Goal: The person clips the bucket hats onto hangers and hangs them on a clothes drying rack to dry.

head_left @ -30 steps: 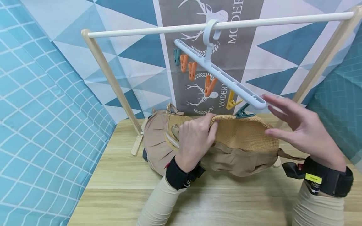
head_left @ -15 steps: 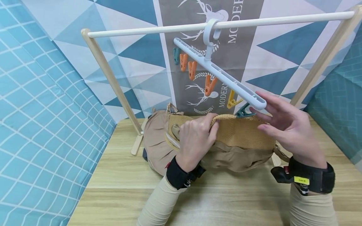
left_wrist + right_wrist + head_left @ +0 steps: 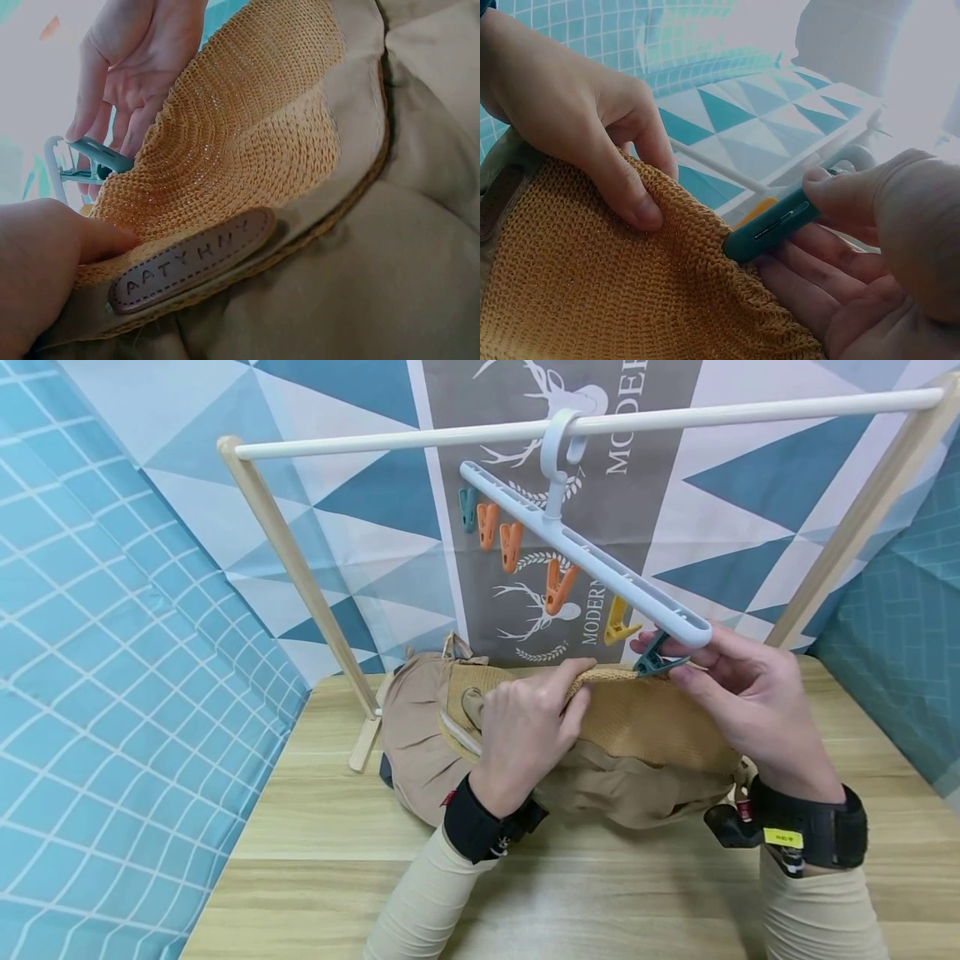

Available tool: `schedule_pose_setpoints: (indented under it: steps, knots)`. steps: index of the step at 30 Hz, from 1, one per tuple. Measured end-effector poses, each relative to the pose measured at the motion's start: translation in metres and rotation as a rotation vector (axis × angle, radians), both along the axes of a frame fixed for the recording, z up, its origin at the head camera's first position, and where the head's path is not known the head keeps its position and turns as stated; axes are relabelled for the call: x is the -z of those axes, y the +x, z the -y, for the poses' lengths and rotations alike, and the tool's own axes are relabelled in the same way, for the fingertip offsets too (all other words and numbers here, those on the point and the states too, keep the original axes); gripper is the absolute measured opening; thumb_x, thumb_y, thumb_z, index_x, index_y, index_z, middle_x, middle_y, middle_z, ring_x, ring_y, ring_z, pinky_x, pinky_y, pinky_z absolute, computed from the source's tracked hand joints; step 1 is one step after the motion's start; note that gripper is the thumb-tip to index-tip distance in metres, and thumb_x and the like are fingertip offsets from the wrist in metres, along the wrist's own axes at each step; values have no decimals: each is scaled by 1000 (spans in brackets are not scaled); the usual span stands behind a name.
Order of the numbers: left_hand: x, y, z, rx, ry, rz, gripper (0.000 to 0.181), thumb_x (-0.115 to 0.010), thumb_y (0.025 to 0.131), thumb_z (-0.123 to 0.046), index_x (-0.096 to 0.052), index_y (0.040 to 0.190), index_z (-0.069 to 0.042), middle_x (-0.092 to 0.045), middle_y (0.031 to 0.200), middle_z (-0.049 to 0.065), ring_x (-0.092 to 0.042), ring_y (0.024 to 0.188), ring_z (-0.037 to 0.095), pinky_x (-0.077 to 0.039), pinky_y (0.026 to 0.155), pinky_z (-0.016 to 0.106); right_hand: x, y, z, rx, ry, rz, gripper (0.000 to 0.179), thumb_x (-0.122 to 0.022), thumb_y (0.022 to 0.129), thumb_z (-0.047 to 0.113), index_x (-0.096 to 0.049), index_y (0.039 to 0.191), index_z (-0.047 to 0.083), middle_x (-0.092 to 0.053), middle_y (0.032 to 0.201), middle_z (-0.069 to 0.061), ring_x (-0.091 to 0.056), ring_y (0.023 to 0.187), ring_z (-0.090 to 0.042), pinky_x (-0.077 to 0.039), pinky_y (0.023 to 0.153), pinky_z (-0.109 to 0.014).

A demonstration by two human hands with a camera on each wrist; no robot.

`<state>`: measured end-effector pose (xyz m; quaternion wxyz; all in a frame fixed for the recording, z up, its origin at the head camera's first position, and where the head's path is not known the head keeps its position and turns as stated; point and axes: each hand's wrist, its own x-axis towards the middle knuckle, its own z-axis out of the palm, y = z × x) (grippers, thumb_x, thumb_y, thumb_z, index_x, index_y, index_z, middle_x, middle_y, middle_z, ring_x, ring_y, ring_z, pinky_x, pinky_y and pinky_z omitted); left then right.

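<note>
Head view: R hand [image 3: 753, 702] has thumb + fingers pinching dark-teal plastic clip [image 3: 649, 663], its nose at edge of tan woven, beige-cloth-trimmed hat [image 3: 652, 718]; L hand [image 3: 525, 727] w/ thumb + fingers clamped on same edge nearby; clip under nr end of pale-blue plastic hanger [image 3: 619, 578], hooked on white rod [image 3: 375, 442]; hat over wood-grain table [image 3: 300, 860].

Hanger [image 3: 553, 525] hangs on rod [image 3: 675, 419], above table [image 3: 600, 893]. Hat [image 3: 637, 718] rests on table; clip [image 3: 651, 662] sits at its upper edge.
</note>
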<state>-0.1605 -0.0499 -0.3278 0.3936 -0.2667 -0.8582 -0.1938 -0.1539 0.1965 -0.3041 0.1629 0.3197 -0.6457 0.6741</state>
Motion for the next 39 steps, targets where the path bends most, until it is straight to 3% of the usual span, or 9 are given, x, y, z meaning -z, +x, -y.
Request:
schedule_pose_setpoints:
  steps: [7, 16, 23, 27, 39]
  knots:
    - [0, -1, -2, 27, -6, -22, 19, -75, 110, -30, -84, 124, -21, -75, 69, -6, -50, 45, 11, -23, 47, 23, -2, 0, 2, 31, -1, -61, 28, -66, 98, -25, -70, 126, -21, -86, 123, -12, -83, 112, -15, -65, 88, -18]
    - [0, 2, -1, -6, -1, -60, 16, -75, 109, -33, -86, 113, -23, -52, 52, -7, -40, 41, 9, -15, 49, 22, -2, -1, 9, 46, -42, -131, 26, -71, 98, -21, -70, 124, -22, -86, 120, -12, -85, 109, -16, -66, 85, -19]
    - [0, 1, 0, -26, -8, -77, 14, -77, 107, -33, -86, 110, -23, -48, 50, -8, -41, 41, 9, -16, 47, 23, 0, -2, 13, 89, -58, -121, 32, -73, 98, -19, -72, 130, -17, -86, 118, -8, -83, 105, -14, -65, 87, -18]
    - [1, 0, 0, -35, -15, -85, 13, -77, 107, -32, -86, 108, -23, -43, 50, -8, -42, 42, 9, -16, 47, 23, 2, -4, 14, 65, -106, -115, 27, -73, 97, -21, -70, 124, -21, -86, 115, -12, -84, 102, -16, -66, 86, -19]
    - [2, -1, 0, -65, -35, -101, 13, -77, 106, -34, -84, 101, -25, -35, 52, -10, -45, 42, 11, -17, 46, 25, 7, -10, 14, 69, -191, -89, 11, -80, 97, -12, -74, 107, -14, -87, 110, -10, -87, 98, -16, -67, 88, -22]
